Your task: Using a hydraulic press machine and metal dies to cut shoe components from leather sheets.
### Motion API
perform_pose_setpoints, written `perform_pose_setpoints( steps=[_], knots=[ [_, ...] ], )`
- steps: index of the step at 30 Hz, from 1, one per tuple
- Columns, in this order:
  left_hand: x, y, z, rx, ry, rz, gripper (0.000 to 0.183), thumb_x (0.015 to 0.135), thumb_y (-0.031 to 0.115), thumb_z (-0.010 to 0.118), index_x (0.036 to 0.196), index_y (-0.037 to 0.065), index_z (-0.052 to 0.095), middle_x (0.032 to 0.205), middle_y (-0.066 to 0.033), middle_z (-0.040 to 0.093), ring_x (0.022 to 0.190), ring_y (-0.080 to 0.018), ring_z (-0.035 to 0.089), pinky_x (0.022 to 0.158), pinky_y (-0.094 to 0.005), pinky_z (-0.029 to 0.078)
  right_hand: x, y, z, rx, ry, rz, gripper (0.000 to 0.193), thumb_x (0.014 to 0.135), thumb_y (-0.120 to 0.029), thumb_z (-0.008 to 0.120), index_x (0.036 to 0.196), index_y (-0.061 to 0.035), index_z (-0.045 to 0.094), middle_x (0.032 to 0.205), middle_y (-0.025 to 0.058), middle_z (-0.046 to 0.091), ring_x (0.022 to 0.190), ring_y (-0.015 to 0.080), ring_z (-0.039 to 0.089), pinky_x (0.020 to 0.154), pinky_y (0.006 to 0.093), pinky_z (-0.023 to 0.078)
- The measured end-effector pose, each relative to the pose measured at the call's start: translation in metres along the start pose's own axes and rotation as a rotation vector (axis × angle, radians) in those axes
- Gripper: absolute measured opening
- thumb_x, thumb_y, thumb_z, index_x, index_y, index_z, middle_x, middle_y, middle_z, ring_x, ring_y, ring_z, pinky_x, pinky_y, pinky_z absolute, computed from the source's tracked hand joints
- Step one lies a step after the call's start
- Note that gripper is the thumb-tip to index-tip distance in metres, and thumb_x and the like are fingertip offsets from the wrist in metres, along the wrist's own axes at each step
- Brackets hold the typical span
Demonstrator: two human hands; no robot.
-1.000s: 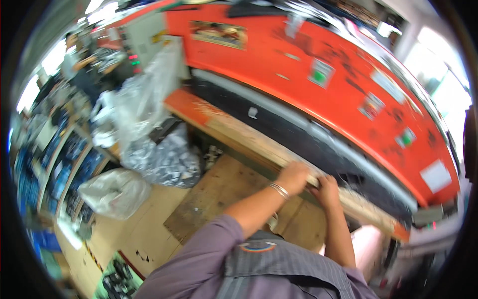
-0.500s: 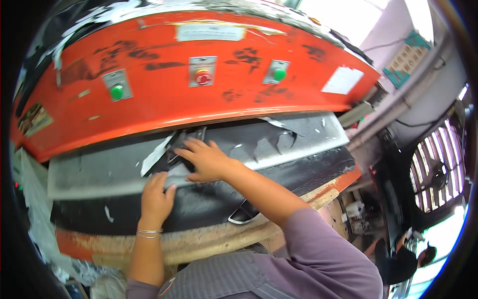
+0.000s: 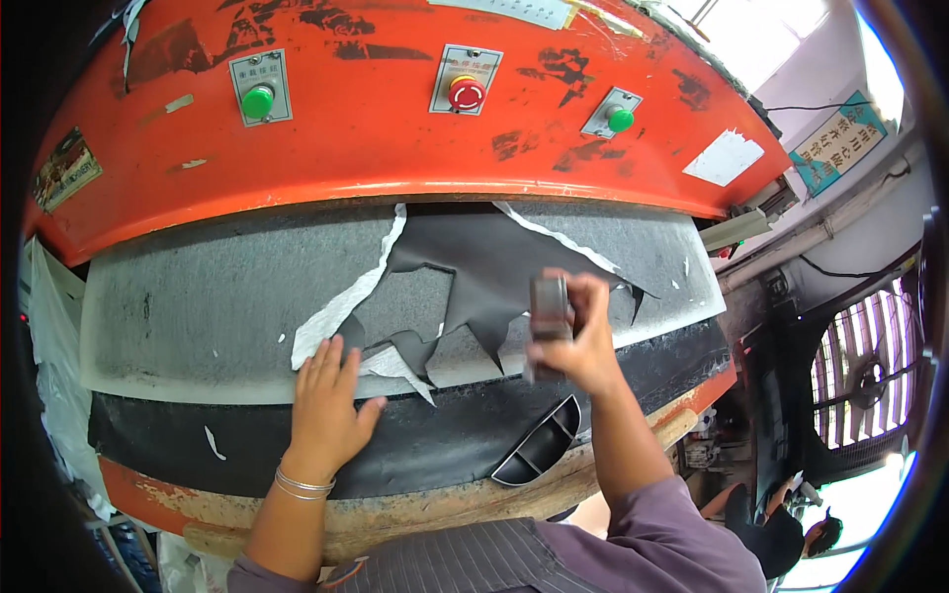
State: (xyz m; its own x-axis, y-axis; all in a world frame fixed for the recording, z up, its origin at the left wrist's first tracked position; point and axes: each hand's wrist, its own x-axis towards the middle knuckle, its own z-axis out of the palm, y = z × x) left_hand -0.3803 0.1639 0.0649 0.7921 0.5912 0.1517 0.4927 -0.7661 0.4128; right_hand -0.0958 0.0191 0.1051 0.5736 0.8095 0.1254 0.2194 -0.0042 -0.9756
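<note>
A dark leather-like sheet (image 3: 465,247) with white, torn-looking edges and jagged cut-outs lies on the grey cutting board (image 3: 227,296). My left hand (image 3: 334,400) is open, its outstretched fingertips at the sheet's lower left corner. My right hand (image 3: 585,341) is closed around a grey metal block-like piece (image 3: 548,308), possibly a cutting die, held above the sheet's right part; motion smears its outline. Below it, a pointed oval cutting die (image 3: 539,447) with a pale rim and crossbars rests on the black front strip (image 3: 425,455).
Behind the board rises the red press head (image 3: 356,148) with two green buttons, the left one (image 3: 258,102) nearer, and a red stop button (image 3: 467,94). A worn wooden edge (image 3: 395,519) runs along the front. At right are a fan (image 3: 868,383) and another person (image 3: 766,529).
My right hand has moved right, away from the left hand, and now carries the grey metal piece. The sheet and its cut-out show more fully. The view has shifted.
</note>
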Motion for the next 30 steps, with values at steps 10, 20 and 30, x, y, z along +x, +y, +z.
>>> perform_pose_setpoints(
  steps=[10,20,30],
  knots=[
    [-0.014,0.076,0.024,-1.283,-0.139,-0.037,0.082,0.067,0.003,0.083,0.137,0.001,0.039,0.138,-0.014,0.046,0.125,-0.0225,0.047,0.103,-0.035,0.04,-0.072,0.004,0.042,0.004,-0.619,-0.062,0.07,0.066,-0.036,0.084,0.123,-0.0057,0.056,0.136,0.0221,0.036,0.13,0.0355,0.033,0.107,0.0424,0.027],
    [-0.042,0.059,0.026,-0.976,0.159,-0.21,0.022,0.074,-0.002,0.071,0.094,-0.003,0.061,0.088,-0.0128,0.068,0.075,-0.0135,0.066,0.066,-0.027,0.053,-0.056,-0.005,0.06,-0.219,-0.773,-0.136,0.069,0.072,-0.046,0.076,0.117,0.0001,0.053,0.118,0.0243,0.039,0.115,0.0373,0.038,0.1,0.0434,0.032],
    [-0.05,0.023,-0.065,-0.242,-0.247,-0.125,0.055,0.073,0.016,0.073,0.123,0.002,0.054,0.112,-0.0161,0.059,0.099,-0.0318,0.056,0.087,-0.0385,0.044,0.097,-0.028,0.002,-1.343,-1.072,-0.844,0.038,0.062,-0.019,0.077,0.099,-0.0148,0.068,0.134,0.0162,0.041,0.126,0.03,0.039,0.1,0.0495,0.035]
  ],
)
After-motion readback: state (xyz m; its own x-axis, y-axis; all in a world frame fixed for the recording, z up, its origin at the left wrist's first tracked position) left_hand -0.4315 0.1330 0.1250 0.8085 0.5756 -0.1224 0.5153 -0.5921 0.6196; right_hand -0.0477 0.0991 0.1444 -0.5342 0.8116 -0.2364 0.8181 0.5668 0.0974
